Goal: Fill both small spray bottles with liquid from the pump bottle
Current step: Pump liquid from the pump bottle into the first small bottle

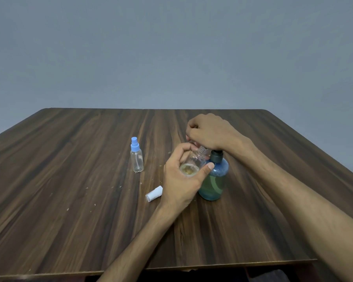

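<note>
Holding an uncapped clear spray bottle [192, 162] tilted, neck up and to the right, the left hand [181, 180] wraps its fingers and thumb around the bottle's body, the thumb tip lying across the near side. A small pool of yellowish liquid sits in the bottle's bottom, which faces the camera. The threaded neck points up under the right hand [210, 133], which is curled downward over the top of the pump bottle [214, 180], its palm over the dark pump collar; the pump head and spout are hidden beneath the hand, so whether the fingers press or merely rest there cannot be told. The pump bottle stands upright on the wooden tabletop [69, 200], blue-tinted, with greenish liquid filling most of it, just right of the left hand and touching its thumb side.

To the left, well apart from both hands, a second small spray bottle [137, 155] stands upright with its light blue sprayer top screwed on; it looks empty. A white cap [154, 193] lies on its side on the tabletop just beside the left wrist.
</note>
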Demonstrator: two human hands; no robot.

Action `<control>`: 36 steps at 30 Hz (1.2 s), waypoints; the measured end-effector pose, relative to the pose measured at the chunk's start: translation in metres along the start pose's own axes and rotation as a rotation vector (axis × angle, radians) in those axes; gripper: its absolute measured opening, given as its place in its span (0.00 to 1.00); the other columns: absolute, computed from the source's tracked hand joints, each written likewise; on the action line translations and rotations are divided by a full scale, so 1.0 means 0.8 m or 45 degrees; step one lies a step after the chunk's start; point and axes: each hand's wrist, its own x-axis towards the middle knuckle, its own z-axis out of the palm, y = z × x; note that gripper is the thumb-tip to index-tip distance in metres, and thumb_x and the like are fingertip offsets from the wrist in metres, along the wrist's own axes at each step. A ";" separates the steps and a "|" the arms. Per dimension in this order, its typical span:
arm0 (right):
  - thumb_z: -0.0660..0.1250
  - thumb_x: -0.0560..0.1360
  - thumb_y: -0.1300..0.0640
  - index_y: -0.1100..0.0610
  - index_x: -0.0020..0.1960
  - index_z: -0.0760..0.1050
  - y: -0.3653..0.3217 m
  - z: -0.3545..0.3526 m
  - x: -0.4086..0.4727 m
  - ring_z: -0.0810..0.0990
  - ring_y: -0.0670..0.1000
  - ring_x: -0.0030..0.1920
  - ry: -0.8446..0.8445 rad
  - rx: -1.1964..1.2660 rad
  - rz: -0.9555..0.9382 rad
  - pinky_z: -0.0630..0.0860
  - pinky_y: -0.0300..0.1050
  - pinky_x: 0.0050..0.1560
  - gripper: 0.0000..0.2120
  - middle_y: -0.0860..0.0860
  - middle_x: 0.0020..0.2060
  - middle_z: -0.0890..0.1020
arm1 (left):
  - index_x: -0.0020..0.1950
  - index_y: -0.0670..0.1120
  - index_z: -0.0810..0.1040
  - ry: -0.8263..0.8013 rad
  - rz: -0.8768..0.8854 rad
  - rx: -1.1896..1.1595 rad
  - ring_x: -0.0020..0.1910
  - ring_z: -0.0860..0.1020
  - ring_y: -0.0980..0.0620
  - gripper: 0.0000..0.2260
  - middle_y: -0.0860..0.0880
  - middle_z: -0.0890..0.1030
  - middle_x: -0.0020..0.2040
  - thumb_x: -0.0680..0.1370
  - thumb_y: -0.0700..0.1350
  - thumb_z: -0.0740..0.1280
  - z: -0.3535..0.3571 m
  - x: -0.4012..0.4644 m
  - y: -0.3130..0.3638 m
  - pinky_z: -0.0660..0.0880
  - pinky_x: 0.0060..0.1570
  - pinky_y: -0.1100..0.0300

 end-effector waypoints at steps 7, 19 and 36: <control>0.61 0.74 0.50 0.54 0.46 0.85 0.001 0.000 0.000 0.85 0.56 0.44 -0.038 0.028 0.015 0.81 0.52 0.47 0.15 0.50 0.37 0.88 | 0.57 0.42 0.79 0.001 -0.003 0.007 0.49 0.88 0.49 0.19 0.49 0.88 0.49 0.72 0.34 0.83 -0.001 0.000 0.001 0.83 0.52 0.58; 0.62 0.75 0.52 0.56 0.46 0.84 0.002 -0.003 0.001 0.85 0.56 0.42 0.038 0.034 0.015 0.79 0.49 0.42 0.14 0.50 0.37 0.87 | 0.58 0.42 0.78 -0.007 0.004 0.001 0.50 0.88 0.47 0.19 0.47 0.88 0.49 0.72 0.35 0.83 -0.001 -0.001 -0.001 0.84 0.53 0.56; 0.62 0.76 0.52 0.57 0.48 0.84 0.003 -0.006 0.004 0.86 0.55 0.42 0.025 0.040 0.013 0.80 0.50 0.44 0.14 0.50 0.37 0.88 | 0.57 0.43 0.79 -0.022 0.009 0.004 0.49 0.88 0.50 0.19 0.49 0.88 0.48 0.73 0.32 0.82 -0.001 -0.001 0.004 0.83 0.52 0.59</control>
